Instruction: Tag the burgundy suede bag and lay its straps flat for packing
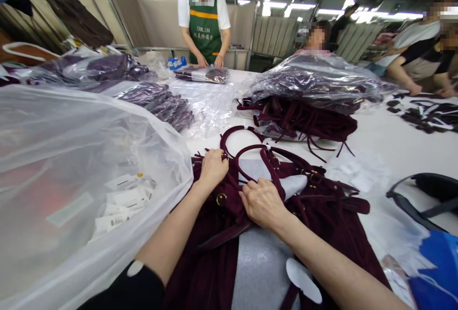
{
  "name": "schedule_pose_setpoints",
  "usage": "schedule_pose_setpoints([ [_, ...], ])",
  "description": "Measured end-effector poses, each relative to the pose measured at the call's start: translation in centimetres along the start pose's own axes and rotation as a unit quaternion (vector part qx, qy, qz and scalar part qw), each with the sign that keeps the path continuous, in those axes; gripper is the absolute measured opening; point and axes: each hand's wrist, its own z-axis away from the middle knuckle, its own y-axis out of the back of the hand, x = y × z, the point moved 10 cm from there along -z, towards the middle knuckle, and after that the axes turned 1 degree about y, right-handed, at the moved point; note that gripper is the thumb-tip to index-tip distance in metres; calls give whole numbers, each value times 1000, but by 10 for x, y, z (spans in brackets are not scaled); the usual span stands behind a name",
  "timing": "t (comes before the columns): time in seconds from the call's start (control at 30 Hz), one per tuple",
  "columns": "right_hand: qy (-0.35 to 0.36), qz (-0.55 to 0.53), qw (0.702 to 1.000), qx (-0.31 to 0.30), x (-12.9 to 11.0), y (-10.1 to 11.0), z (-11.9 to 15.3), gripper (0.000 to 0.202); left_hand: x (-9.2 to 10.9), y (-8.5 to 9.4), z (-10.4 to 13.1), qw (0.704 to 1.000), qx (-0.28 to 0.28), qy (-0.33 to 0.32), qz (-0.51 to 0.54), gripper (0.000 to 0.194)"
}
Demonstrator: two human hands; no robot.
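A dark maroon suede bag (336, 224) with looped handles and brass-coloured fittings lies in front of me, with a grey sheet (255, 267) across its middle. My left hand (213, 167) is closed on the bag's upper left edge, fingers curled round the fabric. Just right of it, my right hand (263, 200) is also closed, its fingers curled on the bag material below the handle loops. A white oval tag (303, 279) rests near my right forearm. The fingertips of both hands are partly hidden in the maroon material.
A large clear plastic bag (71, 157) holding labels covers the left. Plastic-wrapped maroon bags (307, 81) are stacked beyond, on the white table (372, 133). A black strap item (432, 195) and blue plastic (438, 262) lie right. Across the table stands a person in a green apron (204, 28); several others work nearby.
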Motion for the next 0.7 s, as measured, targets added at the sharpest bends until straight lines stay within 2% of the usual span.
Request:
schedule_pose_setpoints([
  [0.1, -6, -18, 1000, 24, 3, 2, -1, 31, -28, -44, -38, 985, -78, 93, -119, 42],
  [0.2, -21, -50, 997, 53, 7, 2, 1, 28, -37, -73, -49, 976, -135, 76, -153, 49],
  [0.3, -12, -127, 986, 111, 14, 12, 5, 21, -35, -71, -45, 979, -128, 55, -150, 47],
  [0.37, 14, -180, 968, 176, 23, 30, 11, 23, -27, -63, -38, 987, -132, 31, -91, 44],
  [0.4, 22, -193, 959, 207, 32, 40, 15, 24, -20, -62, -32, 987, -158, 5, -39, 41],
  [0.47, -1, -194, 949, 249, 64, 57, 25, 26, 0, -64, -13, 959, -260, -56, 104, 38],
  [0.53, -77, -182, 946, 256, 111, 61, 36, 25, 18, -59, 11, 905, -348, -94, 226, 39],
  [0.6, -176, -166, 945, 219, 162, 47, 49, 26, 29, -47, 28, 879, -376, -110, 271, 40],
  [0.7, -274, -147, 945, 104, 214, 3, 67, 29, 33, -35, 43, 890, -365, -112, 251, 42],
])
